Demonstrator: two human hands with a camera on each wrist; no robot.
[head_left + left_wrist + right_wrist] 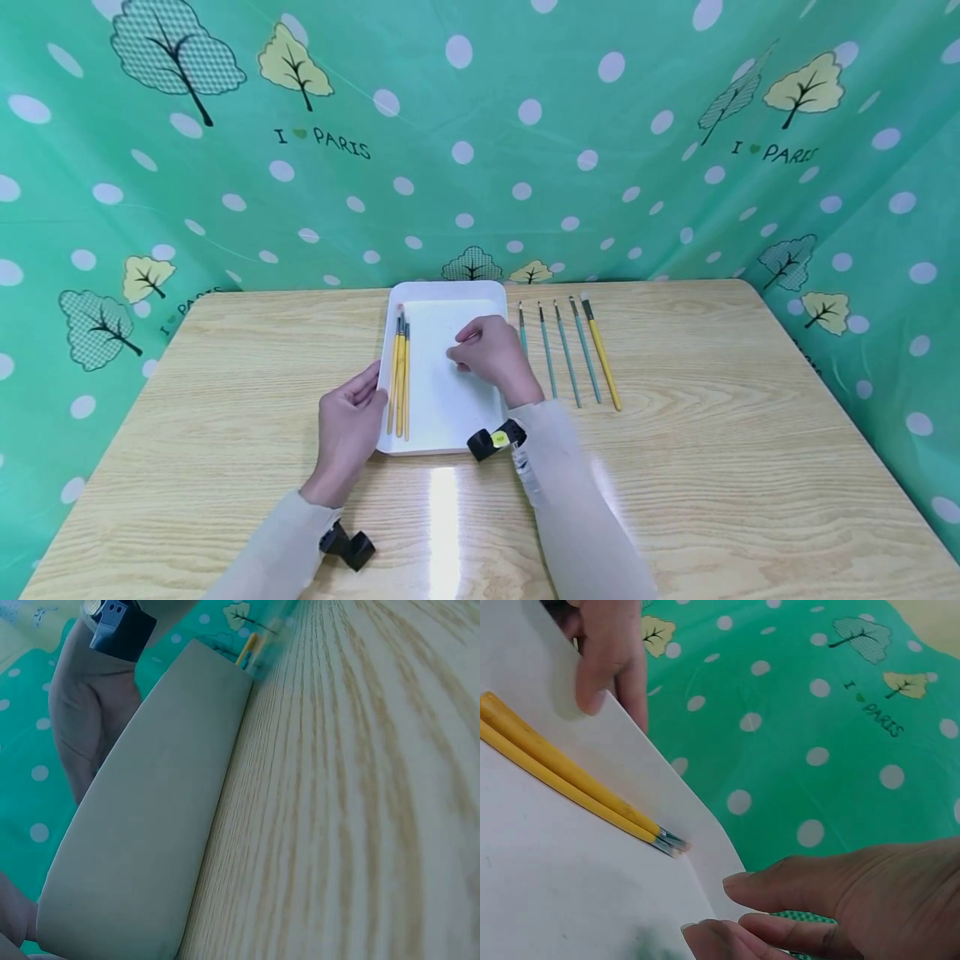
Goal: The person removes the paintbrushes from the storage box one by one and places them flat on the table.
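Note:
A white rectangular tray lies on the table, with three yellow-handled paintbrushes side by side along its left wall. My left hand grips the tray's left rim, thumb over the inner side and fingers outside, as the right wrist view also shows. Over the middle of the tray is my right hand, its fingers bent and its thumb apart from them, with nothing between them in the right wrist view. In the left wrist view the tray's outer wall fills much of the picture.
Right of the tray lie several teal-handled paintbrushes in a row, the nearest partly hidden by my right hand. A thicker yellow-handled brush ends the row. A green dotted cloth hangs behind the wooden table.

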